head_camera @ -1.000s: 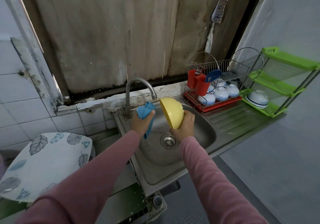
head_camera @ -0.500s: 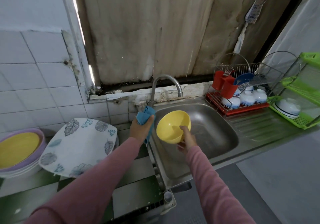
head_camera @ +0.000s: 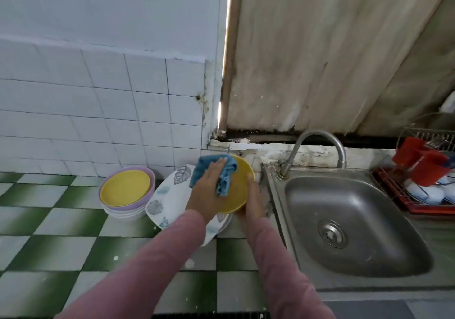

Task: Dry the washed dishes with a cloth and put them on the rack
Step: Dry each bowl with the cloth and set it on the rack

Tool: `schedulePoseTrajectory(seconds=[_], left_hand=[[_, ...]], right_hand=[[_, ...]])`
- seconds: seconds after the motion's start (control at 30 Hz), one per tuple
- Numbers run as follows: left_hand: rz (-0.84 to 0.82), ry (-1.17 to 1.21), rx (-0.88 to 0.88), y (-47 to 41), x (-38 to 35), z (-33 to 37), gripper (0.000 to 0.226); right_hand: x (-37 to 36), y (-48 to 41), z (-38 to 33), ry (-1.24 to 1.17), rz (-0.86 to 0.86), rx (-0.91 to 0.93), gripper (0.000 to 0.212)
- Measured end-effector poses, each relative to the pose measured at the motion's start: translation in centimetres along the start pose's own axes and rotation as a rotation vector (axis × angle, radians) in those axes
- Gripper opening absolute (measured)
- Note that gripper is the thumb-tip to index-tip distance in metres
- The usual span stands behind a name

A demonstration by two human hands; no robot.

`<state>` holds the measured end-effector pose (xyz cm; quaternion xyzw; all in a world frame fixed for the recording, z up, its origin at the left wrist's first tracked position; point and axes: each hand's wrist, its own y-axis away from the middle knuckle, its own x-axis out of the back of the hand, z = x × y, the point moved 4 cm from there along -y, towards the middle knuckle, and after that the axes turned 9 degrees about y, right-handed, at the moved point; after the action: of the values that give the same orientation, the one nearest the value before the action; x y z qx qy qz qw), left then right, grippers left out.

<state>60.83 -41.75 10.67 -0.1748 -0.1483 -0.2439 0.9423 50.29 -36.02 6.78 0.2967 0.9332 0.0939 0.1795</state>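
Observation:
I hold a yellow bowl above the counter, left of the sink, its inside turned toward me. My right hand grips its right rim from behind. My left hand lies flat with straight fingers on a blue cloth, pressing it into the bowl. The red wire dish rack stands at the far right edge, with white bowls and a red cutlery holder in it.
A stack of bowls, yellow on top of purple and white, stands on the green-and-white tiled counter. A leaf-patterned plate lies beside it under my arms. The steel sink and tap are to the right.
My view has swung left, away from the rack. The bowl has moved from over the sink to above the counter, and my left hand has brought the cloth into the bowl.

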Motion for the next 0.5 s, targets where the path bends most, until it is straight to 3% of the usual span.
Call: schedulePoseTrajectory(seconds=[0.1, 0.17, 0.3, 0.5], left_hand=[[-0.247, -0.341, 0.005, 0.2, 1.4, -2.0, 0.082], [-0.361, -0.339, 0.098, 0.8, 2.4, -2.3, 0.074], [-0.563, -0.412, 0.289, 2.8, 4.6, -2.1, 0.052], [-0.534, -0.983, 0.088, 2.0, 8.4, -3.1, 0.054]], right_hand=[[-3.4, 0.1, 0.5, 0.030, -0.063, 0.041, 0.054], [-4.5, -0.1, 0.9, 0.013, -0.077, 0.052, 0.039], [-5.5, -0.5, 1.5, 0.014, -0.022, 0.020, 0.029], [-7.0, -0.4, 2.5, 0.024, -0.018, 0.059, 0.067]])
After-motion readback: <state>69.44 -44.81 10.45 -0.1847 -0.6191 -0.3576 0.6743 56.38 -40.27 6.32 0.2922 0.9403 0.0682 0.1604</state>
